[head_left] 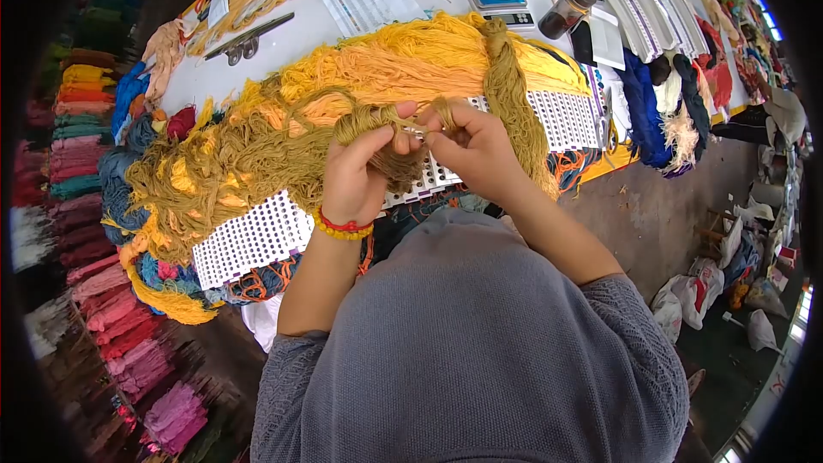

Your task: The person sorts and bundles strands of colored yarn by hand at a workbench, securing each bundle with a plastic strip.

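Note:
Olive yarn [364,123] is bunched in my left hand [358,170], whose fingers are wrapped round it. My right hand [471,150] is closed close beside it, with a loop of the same olive yarn [443,111] at its fingers. A small shiny metal thing [414,130] shows between the two hands; its shape is too small to tell. Loose olive yarn [249,137] spreads to the left over yellow and orange yarn [386,64]. A knotted olive hank [511,86] hangs over the table edge to the right of my hands.
White perforated cards [253,238] line the near table edge. Behind the yarn are a clipboard [249,40], a printed sheet [364,4], a scale [506,13] with a clear dish and a dark jar [567,11]. Blue hanks [645,111] hang at right.

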A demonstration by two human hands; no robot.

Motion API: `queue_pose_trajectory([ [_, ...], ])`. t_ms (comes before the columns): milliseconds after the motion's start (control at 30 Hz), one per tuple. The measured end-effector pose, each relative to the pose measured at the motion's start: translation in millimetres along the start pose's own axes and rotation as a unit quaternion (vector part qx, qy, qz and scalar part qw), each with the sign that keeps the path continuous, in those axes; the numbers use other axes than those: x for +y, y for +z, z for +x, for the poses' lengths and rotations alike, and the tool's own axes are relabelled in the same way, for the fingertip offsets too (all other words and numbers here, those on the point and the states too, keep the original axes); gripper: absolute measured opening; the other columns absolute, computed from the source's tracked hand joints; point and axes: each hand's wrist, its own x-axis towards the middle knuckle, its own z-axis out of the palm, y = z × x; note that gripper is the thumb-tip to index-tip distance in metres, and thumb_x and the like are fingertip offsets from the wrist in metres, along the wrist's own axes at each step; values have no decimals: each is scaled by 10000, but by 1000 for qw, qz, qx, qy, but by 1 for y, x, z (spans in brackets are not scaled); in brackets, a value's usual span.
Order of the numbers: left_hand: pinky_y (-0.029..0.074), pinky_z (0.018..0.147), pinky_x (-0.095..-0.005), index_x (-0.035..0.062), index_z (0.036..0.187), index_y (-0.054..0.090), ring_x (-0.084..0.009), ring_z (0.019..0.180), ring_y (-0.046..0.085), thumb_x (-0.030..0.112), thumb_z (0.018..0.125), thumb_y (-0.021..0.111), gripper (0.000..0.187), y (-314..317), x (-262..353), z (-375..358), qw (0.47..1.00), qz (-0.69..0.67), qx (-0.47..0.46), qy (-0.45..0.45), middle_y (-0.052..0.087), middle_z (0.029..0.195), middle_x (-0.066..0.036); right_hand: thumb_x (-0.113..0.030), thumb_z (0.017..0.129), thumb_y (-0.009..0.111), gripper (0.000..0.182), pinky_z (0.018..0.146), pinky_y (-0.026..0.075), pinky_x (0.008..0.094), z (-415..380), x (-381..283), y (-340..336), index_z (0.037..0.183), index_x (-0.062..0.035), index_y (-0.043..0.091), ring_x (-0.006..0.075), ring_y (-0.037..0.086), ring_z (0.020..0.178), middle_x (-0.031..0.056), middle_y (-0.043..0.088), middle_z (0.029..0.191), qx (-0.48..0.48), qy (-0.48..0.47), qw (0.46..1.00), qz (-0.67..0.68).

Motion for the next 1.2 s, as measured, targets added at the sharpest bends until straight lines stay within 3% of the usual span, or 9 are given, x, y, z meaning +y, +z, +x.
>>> queue_pose_trajectory([
  [33, 448, 692, -278, -82, 1011, 520, -146, 689, 542, 100, 861, 441, 249, -3, 1, 0, 1000, 0, 0, 0, 554, 740, -64, -56, 755, 564, 34, 428, 313, 180, 0, -6, -3, 744, -43, 535, 40, 365, 452, -9, 464, 630, 0, 0, 1000, 0],
  [100, 441, 675, -272, -101, 996, 518, -145, 626, 530, 149, 888, 392, 300, -7, 2, -1, 993, -64, -60, -74, 531, 664, -55, -97, 791, 506, 51, 434, 317, 184, -1, -23, -12, 776, -51, 523, 43, 366, 454, -9, 450, 610, -134, 244, 899, 337],
  [167, 419, 673, -264, -83, 1007, 513, -133, 617, 495, 206, 903, 354, 346, -14, -1, -1, 992, -43, -83, -80, 506, 670, -42, -180, 850, 431, 167, 415, 292, 192, -2, -14, -13, 904, -56, 528, 45, 334, 431, -26, 405, 553, -190, 236, 870, 389],
  [233, 398, 671, -255, -65, 1018, 507, -121, 608, 460, 263, 918, 317, 392, -14, -1, -2, 990, -22, -107, -85, 482, 675, -29, -256, 886, 382, 279, 389, 252, 191, -3, -9, -10, 1035, -56, 508, 49, 275, 396, -46, 344, 506, -246, 162, 726, 621],
  [400, 466, 665, -280, -58, 1069, 504, -145, 701, 550, 267, 921, 350, 388, -1, -2, -1, 996, -64, -34, -55, 566, 817, -70, -264, 890, 402, 298, 400, 239, 185, -2, -15, -9, 1076, -56, 508, 39, 282, 421, -61, 322, 494, -171, 150, 807, 546],
  [467, 470, 672, -278, -51, 1088, 496, -147, 746, 556, 270, 921, 353, 389, -2, -2, -3, 997, -43, -40, -51, 571, 873, -77, -213, 863, 479, 232, 431, 309, 180, 1, -23, -5, 995, -34, 545, 36, 366, 464, -61, 421, 536, -83, 187, 930, 305],
  [600, 476, 684, -262, -32, 1125, 489, -142, 839, 560, 275, 914, 383, 387, 4, -2, -6, 999, 10, -11, -30, 568, 1001, -90, -115, 804, 581, 131, 538, 420, 192, -3, -26, 14, 874, -5, 574, 46, 495, 573, -4, 553, 670, 28, 164, 958, 232],
  [733, 473, 696, -263, -26, 1124, 500, -139, 870, 555, 281, 907, 406, 387, 5, -3, -7, 999, 15, -15, -39, 561, 1037, -93, -91, 795, 587, 108, 537, 412, 186, -2, -12, 15, 848, 3, 582, 39, 497, 590, -6, 558, 693, 4, 139, 978, 158],
  [1200, 474, 683, -241, -45, 925, 591, -142, 759, 592, 75, 800, 587, 173, 7, -7, -6, 997, 35, 57, 42, 618, 858, -95, -77, 812, 561, 93, 605, 423, 200, -4, -1, 14, 853, 3, 584, 64, 536, 685, 22, 589, 748, -5, 125, 987, 100],
])
